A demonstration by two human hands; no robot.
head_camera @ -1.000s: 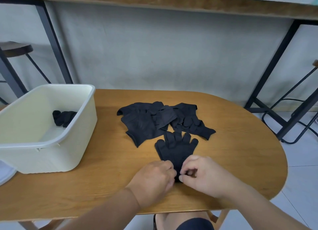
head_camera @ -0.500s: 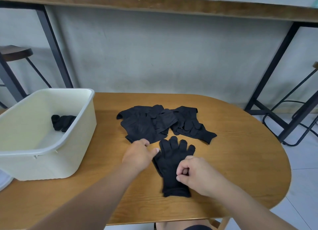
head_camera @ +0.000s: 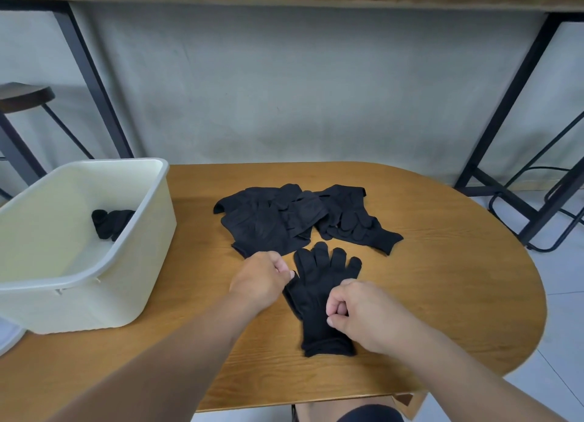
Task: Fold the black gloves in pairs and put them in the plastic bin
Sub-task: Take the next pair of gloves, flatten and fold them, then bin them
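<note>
No words, labels, brand marks or numbers can be read anywhere, neither on the black gloves, the plastic bin nor the desk.

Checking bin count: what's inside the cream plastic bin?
One folded black glove bundle lies against the right wall of the cream plastic bin. The near wall hides part of the floor.

Grey wall, wooden table, stool
</note>
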